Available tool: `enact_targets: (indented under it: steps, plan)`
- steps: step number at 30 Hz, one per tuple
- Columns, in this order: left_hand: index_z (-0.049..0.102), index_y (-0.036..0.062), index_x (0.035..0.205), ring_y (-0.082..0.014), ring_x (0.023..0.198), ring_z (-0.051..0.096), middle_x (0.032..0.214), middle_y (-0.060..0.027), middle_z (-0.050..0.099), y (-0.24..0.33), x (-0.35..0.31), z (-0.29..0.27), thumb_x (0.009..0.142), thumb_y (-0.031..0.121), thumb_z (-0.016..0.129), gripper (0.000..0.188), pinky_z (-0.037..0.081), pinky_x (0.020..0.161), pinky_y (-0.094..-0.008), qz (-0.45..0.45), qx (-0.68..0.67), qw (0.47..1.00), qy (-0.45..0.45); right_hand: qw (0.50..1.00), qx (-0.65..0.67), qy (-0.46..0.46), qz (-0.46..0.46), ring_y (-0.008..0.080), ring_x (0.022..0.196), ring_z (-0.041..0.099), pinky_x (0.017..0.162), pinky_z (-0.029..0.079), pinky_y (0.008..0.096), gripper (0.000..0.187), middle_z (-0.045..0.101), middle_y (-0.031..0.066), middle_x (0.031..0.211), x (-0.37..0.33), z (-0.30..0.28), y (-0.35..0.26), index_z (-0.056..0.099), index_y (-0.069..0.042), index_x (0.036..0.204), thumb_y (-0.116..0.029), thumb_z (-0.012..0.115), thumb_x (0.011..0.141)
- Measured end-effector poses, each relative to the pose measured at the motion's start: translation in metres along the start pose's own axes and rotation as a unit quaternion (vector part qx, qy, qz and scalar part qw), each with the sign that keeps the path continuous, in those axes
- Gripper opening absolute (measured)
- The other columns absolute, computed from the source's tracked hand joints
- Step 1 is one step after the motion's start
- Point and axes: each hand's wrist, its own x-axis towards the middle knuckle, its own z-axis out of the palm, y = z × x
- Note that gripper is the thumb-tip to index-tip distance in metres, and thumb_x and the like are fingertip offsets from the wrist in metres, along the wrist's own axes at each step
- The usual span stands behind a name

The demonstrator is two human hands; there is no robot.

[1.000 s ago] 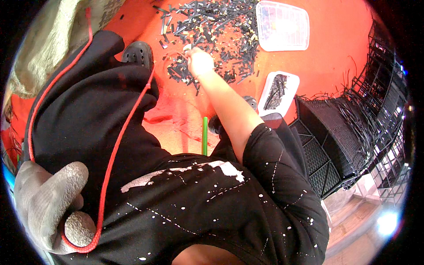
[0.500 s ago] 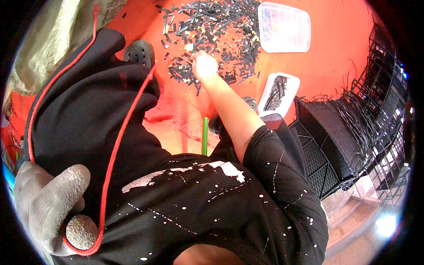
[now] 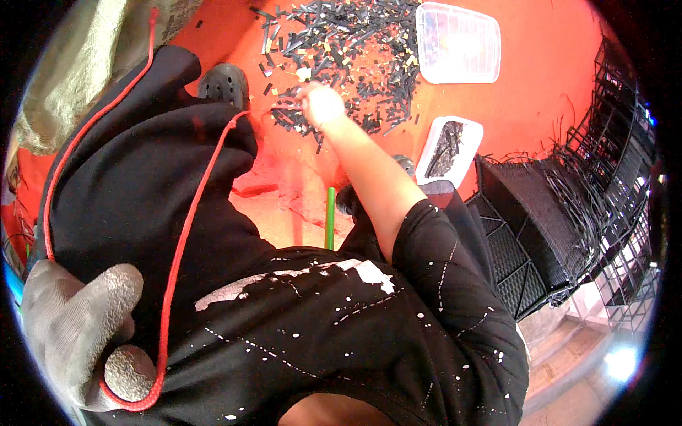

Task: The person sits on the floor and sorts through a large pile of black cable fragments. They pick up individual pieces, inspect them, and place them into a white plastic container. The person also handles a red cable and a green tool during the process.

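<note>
My left hand (image 3: 82, 330), in a grey work glove, is at the lower left with its fingers curled. A thin red cord (image 3: 172, 284) loops around it by the thumb, and both its ends trail away over my black trousers. My bare right hand (image 3: 323, 106) reaches down to a spread of short black strips and scraps (image 3: 383, 78) on the floor, at its near left edge. Its fingers are closed, and a slender reddish thing (image 3: 285, 106) juts out to their left, too small to name. A pale scrap (image 3: 303, 74) lies just beyond the fingers.
On the red floor (image 3: 540, 99) stand a clear plastic box (image 3: 458, 42) and a smaller white tub (image 3: 444, 153) with dark strips inside. Black woven baskets and wire frames (image 3: 547, 213) crowd the right. A green rod (image 3: 330, 220) stands between my legs; pale sacking (image 3: 67, 78) lies far left.
My right hand has moved slightly left, and the reddish thing beside its fingers now points left. The near end of the red cord has shifted a little down and left. My left hand has barely moved.
</note>
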Motion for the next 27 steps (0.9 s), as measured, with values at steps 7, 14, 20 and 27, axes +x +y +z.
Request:
enact_targets:
  steps: [7, 14, 20, 27]
  plan:
    - [0.063, -0.0012, 0.097, -0.0169, 0.05, 0.042, 0.058, -0.0037, 0.047, -0.004, 0.0, 0.004, 0.083, 0.041, 0.058, 0.044, 0.027, 0.048, -0.0317, 0.045, -0.041, 0.997, 0.044, 0.927, 0.315, 0.18, 0.098, 0.0204, 0.078, 0.064, 0.071, 0.052, 0.0319, 0.009, 0.064, 0.0085, 0.087, 0.031, -0.048, 0.039, 0.065, -0.008, 0.087, -0.008, 0.065, 0.078]
    - [0.065, -0.0001, 0.096, -0.0268, 0.069, 0.06, 0.086, -0.0127, 0.066, 0.026, 0.005, -0.007, 0.08, 0.024, 0.061, 0.03, 0.044, 0.066, -0.0346, 0.003, -0.046, 0.996, 0.08, 0.592, 0.801, 0.061, 0.064, 0.0209, 0.095, 0.06, 0.085, 0.05, 0.0337, 0.037, 0.058, 0.0111, 0.1, -0.018, -0.173, -0.026, 0.044, -0.001, 0.114, 0.0, 0.061, 0.082]
    - [0.065, 0.0019, 0.093, -0.0285, 0.079, 0.066, 0.084, -0.0144, 0.066, 0.046, 0.005, 0.005, 0.079, 0.013, 0.063, 0.018, 0.05, 0.071, -0.032, 0.02, -0.077, 0.978, 0.192, 0.546, 0.835, 0.045, -0.042, 0.0239, 0.092, 0.061, 0.076, 0.051, 0.0308, 0.033, 0.059, 0.0111, 0.099, -0.089, -0.271, -0.081, 0.045, -0.003, 0.113, -0.003, 0.061, 0.083]
    - [0.064, 0.0053, 0.097, -0.0316, 0.082, 0.064, 0.088, -0.0166, 0.065, 0.058, -0.005, 0.012, 0.084, 0.023, 0.058, 0.022, 0.049, 0.072, -0.0351, 0.068, 0.017, 0.974, 0.215, 0.666, 0.717, 0.177, -0.105, 0.02, 0.095, 0.059, 0.082, 0.048, 0.029, 0.039, 0.059, 0.0101, 0.101, -0.231, -0.324, -0.169, 0.044, -0.002, 0.119, 0.001, 0.059, 0.083]
